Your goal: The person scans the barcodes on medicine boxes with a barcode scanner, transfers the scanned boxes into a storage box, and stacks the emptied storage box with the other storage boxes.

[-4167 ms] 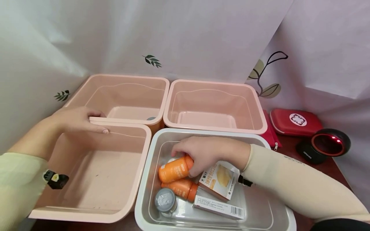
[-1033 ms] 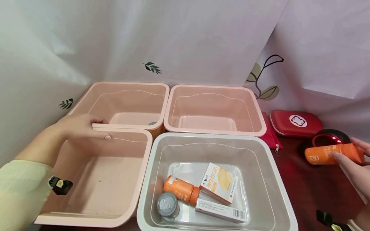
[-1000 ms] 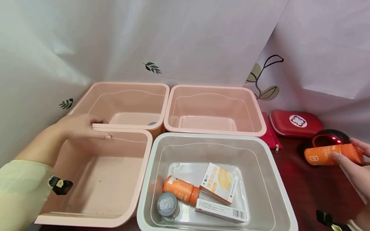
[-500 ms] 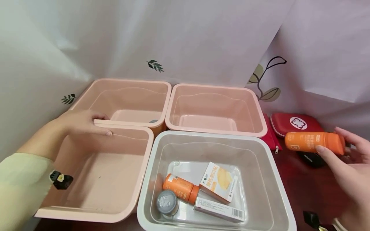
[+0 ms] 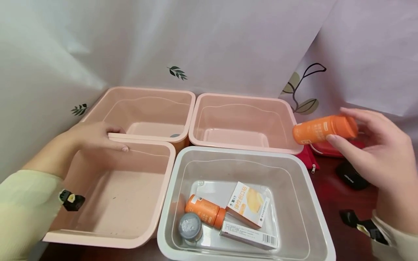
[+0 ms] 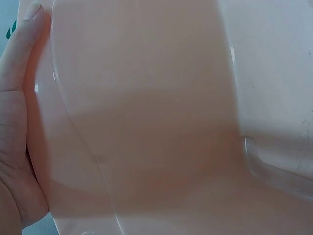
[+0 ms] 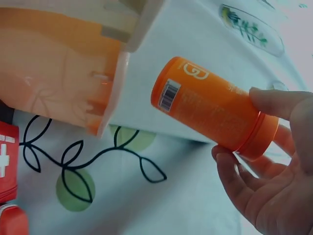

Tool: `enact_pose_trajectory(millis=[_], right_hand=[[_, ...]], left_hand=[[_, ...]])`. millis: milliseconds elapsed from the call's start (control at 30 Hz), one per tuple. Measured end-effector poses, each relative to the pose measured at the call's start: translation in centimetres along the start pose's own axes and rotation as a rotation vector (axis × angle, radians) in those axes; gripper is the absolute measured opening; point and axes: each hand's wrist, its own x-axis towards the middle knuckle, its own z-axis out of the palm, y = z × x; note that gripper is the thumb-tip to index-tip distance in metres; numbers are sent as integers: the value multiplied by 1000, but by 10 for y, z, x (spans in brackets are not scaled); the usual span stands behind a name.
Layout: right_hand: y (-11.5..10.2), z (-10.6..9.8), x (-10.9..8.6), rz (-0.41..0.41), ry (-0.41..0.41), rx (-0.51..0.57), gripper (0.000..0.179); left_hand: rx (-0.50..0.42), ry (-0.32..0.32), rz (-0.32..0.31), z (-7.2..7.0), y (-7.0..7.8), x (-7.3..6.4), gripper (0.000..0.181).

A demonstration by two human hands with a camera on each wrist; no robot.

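In the head view my right hand (image 5: 382, 148) holds an orange bottle (image 5: 315, 130) by its cap end, in the air at the right end of the back right pink bin (image 5: 241, 148). In the right wrist view a barcode and white print show on the bottle (image 7: 205, 105); thumb and fingers pinch it near the cap. My left hand (image 5: 93, 137) grips the adjoining rims of the front left pink bin (image 5: 163, 195) and the back left pink bin (image 5: 153, 90). Its thumb (image 6: 22, 54) lies along the front bin's inner wall in the left wrist view.
A grey bin (image 5: 303, 203) holds another orange bottle (image 5: 204, 210), a grey-lidded jar (image 5: 190, 226), a plaster box (image 5: 246, 204) and a slim white box (image 5: 248, 235). Right of it lie a red zip pouch (image 5: 307, 157), a partly hidden red case (image 5: 326, 148) and a black device (image 5: 351, 175).
My right hand took one orange bottle out of the grey bin, carried it to the black scanner at the right, then raised it leftward to the back right bin. My left hand stays on the rims.
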Motion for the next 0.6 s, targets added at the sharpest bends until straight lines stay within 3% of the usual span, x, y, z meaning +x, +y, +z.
enact_pose_trajectory(millis=[167,400,467,600], right_hand=[[-4,8,37,-20,-119,-58,68],[-22,29,74,156,-317,-37,59],[-31,41,78,113,-388,-55,57],[-51,69,86,-112,-512,-132,57]], left_hand=[[-2,-1,-3,0,4,3,54],[-7,-9,3,2,7,9,53],[-10,-10,5,2,7,9,51],[-5,-9,-4,2,4,6,50]])
